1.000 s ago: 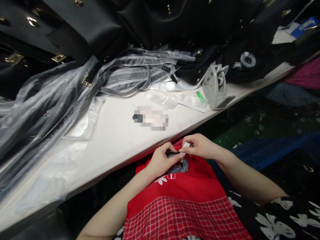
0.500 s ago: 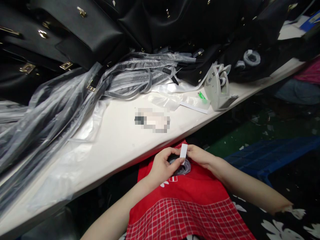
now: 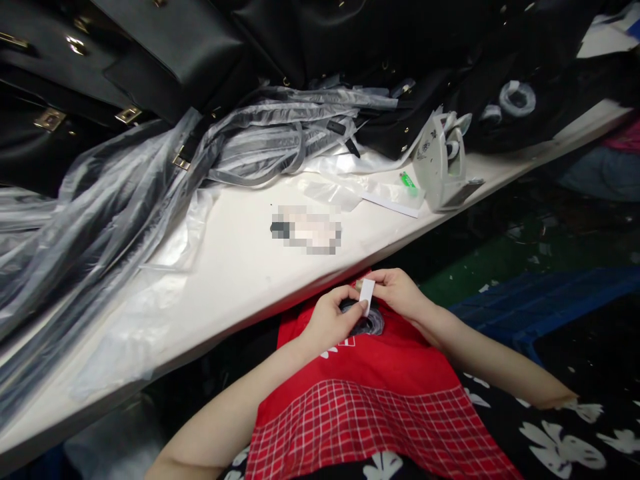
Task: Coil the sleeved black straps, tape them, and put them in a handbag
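Note:
In front of the red apron, my left hand (image 3: 333,319) is closed around a coiled strap (image 3: 373,323) in clear plastic. Its thumb presses on the lower end of a white sticker strip (image 3: 367,293) standing over the coil. My right hand (image 3: 400,293) meets the coil from the other side, its curled fingers at the strip's upper right edge. What those fingertips grip is hidden behind the strip and the hand.
Plastic-wrapped straps (image 3: 260,150) lie along the white table (image 3: 240,267), with black bags (image 3: 175,60) piled behind. A tape dispenser (image 3: 443,163) stands near the table edge. Another wrapped coil (image 3: 517,99) rests farther right. A blue crate (image 3: 550,300) is below, at right.
My right hand has risen slightly at the top of the white strip, and its fingers are more bent. The left hand keeps its hold on the coil. The whole view has shifted a little.

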Available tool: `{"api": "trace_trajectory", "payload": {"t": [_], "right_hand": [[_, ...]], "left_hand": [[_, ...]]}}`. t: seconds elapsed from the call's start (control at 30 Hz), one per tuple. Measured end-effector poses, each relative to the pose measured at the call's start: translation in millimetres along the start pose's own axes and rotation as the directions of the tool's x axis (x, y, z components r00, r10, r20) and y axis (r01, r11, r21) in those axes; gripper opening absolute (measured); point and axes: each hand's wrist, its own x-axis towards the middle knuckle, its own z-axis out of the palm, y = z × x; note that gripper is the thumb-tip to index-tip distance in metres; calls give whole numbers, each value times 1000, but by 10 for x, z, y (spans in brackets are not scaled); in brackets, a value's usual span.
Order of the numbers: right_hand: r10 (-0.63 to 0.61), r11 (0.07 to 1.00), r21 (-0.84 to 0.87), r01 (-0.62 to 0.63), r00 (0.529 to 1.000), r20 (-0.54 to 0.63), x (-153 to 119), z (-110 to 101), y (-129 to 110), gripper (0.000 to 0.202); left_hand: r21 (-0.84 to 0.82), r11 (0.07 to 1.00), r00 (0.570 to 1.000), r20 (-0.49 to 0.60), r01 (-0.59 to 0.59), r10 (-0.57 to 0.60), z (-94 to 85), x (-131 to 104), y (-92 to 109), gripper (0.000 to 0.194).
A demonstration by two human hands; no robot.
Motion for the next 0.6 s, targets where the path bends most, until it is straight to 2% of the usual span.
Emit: {"api": "trace_trajectory", "payload": {"t": [0.1, 0.2, 0.27, 0.4, 0.53, 0.6], "right_hand": [[25, 1000, 4, -26, 998, 51, -47, -88, -38, 26], [99, 989, 86, -120, 972, 213, -87, -187, -131, 32], [118, 984, 97, -148, 956, 268, -101, -222, -195, 30], [149, 983, 76, -169, 964, 220, -86, -214, -240, 29], [223, 967, 69, -244, 950, 219, -36, -211, -215, 34], [250, 961, 56, -271, 937, 243, -10, -223, -204, 36]], "left_hand": [[-15, 1000, 999, -33, 15, -16, 16, 4, -5, 12], [31, 999, 999, -52, -10, 11, 30, 14, -23, 10], [92, 994, 997, -56, -56, 62, 40, 12, -20, 10], [204, 964, 980, -73, -169, 187, 65, -23, -6, 9], [173, 972, 980, -92, -160, 177, 85, -61, -46, 29], [155, 974, 982, -72, -163, 176, 93, -71, -66, 32]]}}
